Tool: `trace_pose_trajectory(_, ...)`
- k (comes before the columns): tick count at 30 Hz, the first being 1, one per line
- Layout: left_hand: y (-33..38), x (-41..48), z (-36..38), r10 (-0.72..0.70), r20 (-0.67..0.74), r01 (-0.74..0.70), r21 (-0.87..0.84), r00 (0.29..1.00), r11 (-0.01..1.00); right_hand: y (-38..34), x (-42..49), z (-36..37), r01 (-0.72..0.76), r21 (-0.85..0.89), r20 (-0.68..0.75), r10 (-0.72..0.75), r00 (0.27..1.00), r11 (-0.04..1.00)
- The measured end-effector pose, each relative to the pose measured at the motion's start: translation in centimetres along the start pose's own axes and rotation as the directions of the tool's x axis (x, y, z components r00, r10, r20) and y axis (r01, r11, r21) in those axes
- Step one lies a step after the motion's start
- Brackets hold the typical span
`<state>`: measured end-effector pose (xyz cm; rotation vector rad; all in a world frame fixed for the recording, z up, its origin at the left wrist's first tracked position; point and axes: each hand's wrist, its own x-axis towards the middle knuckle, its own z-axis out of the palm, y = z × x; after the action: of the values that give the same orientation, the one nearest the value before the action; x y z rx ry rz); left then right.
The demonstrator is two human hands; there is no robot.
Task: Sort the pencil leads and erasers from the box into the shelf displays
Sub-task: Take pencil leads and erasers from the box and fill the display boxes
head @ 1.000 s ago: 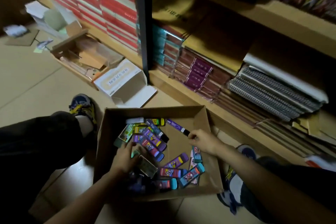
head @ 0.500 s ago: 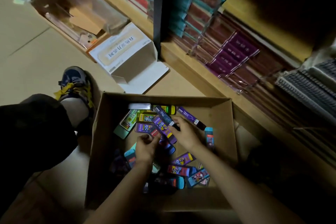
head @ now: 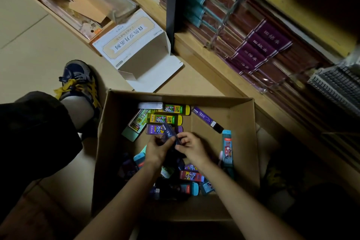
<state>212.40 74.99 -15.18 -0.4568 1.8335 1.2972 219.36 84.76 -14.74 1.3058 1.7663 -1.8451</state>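
Pencil-lead case, dark purple, is pinched between both hands at the centre of the frame. The left hand grips its lower end and the right hand curls round it from the other side. Around them loose packs litter the cardboard box on the floor. I'd say this is the picking-out step, with plenty left to sort; next the case wants lifting clear and carrying to the shelf at upper right, though I can't spot its display
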Motion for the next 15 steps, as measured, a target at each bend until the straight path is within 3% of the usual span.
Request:
trace_pose_trajectory(7,0.1,-0.1,-0.9,0.023,0.146,-0.019,-0.027,0.989,0.999,0.5,-0.8,-1.3,-0.066,0.108,0.073,0.058,0.996,0.992)
trace_pose_trajectory(11,0.0,-0.6,-1.0,0.014,0.171,-0.007,-0.042,0.985,0.999,0.4,-1.3,-1.6,-0.102,0.156,0.025,0.099,0.995,0.983)
trace_pose_trajectory(15,0.6,-1.0,-1.4,0.021,0.199,-0.006,-0.075,0.980,0.997,0.7,-2.0,-2.0,-0.200,0.264,0.087,0.183,0.979,0.944)
